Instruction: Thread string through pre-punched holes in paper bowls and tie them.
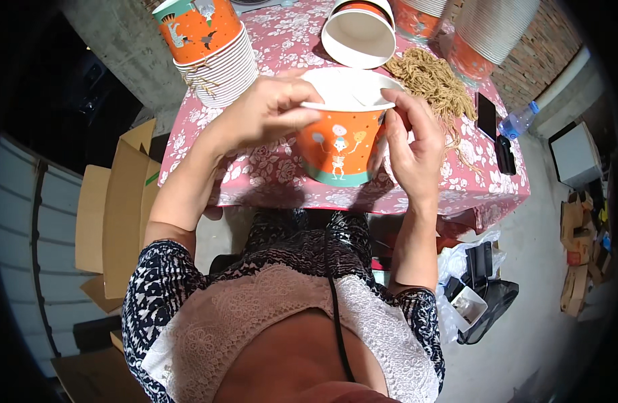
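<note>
Upright in front of me is an orange paper bucket (338, 144) with a skeleton print, a green base band and a white inside. My left hand (272, 111) pinches its rim on the left. On the other side, my right hand (416, 138) has its fingers curled at the rim and its thumb by the outer wall. Right of the bucket lies a tangled heap of tan cord (433, 80), with loose strands trailing toward the table edge. Behind it, another bucket (358, 37) rests on its side, its white inside facing me.
A nested bucket stack (218, 70) with tan cord ends stands at the left. Plastic-wrapped stacks (494, 30) stand at the far right. A phone (486, 115), a black object (505, 155) and a water bottle (519, 121) lie along the right edge. An opened cardboard box (124, 208) is left of the table.
</note>
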Motion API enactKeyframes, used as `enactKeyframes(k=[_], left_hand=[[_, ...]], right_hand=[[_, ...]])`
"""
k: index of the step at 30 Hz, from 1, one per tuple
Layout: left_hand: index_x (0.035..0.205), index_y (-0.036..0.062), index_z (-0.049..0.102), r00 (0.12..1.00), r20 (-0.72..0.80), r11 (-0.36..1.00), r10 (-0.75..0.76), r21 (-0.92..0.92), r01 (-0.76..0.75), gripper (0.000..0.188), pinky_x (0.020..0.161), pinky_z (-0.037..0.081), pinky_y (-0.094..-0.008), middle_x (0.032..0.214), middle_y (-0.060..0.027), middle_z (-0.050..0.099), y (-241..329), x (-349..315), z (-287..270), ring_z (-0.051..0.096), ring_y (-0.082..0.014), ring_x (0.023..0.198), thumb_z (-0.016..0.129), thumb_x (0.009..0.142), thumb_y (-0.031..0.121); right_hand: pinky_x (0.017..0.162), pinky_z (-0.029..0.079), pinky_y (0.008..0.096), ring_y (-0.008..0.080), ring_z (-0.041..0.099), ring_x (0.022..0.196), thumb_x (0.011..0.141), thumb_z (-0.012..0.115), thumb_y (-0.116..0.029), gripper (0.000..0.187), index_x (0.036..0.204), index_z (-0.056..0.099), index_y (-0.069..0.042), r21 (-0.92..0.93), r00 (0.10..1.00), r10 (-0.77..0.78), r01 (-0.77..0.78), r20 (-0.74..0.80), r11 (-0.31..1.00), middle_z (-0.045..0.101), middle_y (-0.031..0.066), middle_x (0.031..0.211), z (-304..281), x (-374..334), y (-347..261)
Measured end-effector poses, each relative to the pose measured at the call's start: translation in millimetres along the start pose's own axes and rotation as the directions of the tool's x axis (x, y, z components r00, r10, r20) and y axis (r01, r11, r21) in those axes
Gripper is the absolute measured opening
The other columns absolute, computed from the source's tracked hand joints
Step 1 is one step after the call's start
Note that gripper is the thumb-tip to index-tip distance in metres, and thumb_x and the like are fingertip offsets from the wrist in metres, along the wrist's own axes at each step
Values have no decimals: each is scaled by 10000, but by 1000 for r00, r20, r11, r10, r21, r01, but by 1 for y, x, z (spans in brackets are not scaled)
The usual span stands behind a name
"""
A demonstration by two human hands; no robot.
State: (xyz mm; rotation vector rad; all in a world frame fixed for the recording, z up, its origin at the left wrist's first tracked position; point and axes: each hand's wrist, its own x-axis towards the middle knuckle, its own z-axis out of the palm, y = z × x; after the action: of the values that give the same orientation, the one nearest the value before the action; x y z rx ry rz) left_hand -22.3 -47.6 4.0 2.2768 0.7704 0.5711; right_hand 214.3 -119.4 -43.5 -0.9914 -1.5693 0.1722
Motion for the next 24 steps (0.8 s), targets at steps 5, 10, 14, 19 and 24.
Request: enactKeyframes(k=[5, 10, 14, 19, 24], left_hand=[[886, 4, 677, 789, -22, 727, 614, 405, -554, 132, 978, 475, -473, 761, -104, 665, -4, -5, 20, 656, -282, 731, 734, 791, 75], [827, 8, 657, 854, -152, 815, 497, 418, -400, 138, 968, 474, -462, 718, -92, 633, -10, -10, 30, 637, -263, 690, 735, 796, 117], [850, 15, 647, 939, -78, 799, 334, 553, -238, 175, 968, 466, -456, 766, -100, 628, 1, -14, 25, 632, -275, 750, 746, 792, 146], [976, 27, 632, 831, -257, 835, 493, 406, -370, 382, 983, 422, -477, 946, -147, 598, 24, 2, 33, 562, -339, 1020, 778, 779, 320], [1000, 32, 609, 745, -251, 771, 618, 379, -512, 469, 959, 419, -501, 1021, -142, 616, 41, 8, 50, 516, -408, 1116, 798, 765, 392]], right_hand=[[657, 434, 245, 98, 532, 733, 954, 537, -31, 204, 1100, 669, 26, 249, 990, 116, -92, -84, 964, 615, 40, 879, 0, -8, 10], [578, 338, 203, 70, 444, 680, 989, 532, -126, 343, 1269, 558, 70, 512, 979, 149, -58, -138, 857, 553, 33, 801, -16, -11, 2], [595, 357, 213, 83, 460, 686, 987, 532, -136, 396, 1318, 507, 80, 549, 991, 101, -40, -82, 835, 562, 50, 808, -22, -19, -5], [609, 363, 213, 93, 495, 700, 990, 526, -148, 424, 1340, 482, 89, 572, 993, 90, -28, -80, 819, 571, 59, 792, -13, -19, -12], [624, 368, 199, 75, 512, 726, 987, 543, -129, 422, 1340, 479, 93, 552, 991, 134, -109, -5, 827, 572, 38, 797, -9, -21, -17]])
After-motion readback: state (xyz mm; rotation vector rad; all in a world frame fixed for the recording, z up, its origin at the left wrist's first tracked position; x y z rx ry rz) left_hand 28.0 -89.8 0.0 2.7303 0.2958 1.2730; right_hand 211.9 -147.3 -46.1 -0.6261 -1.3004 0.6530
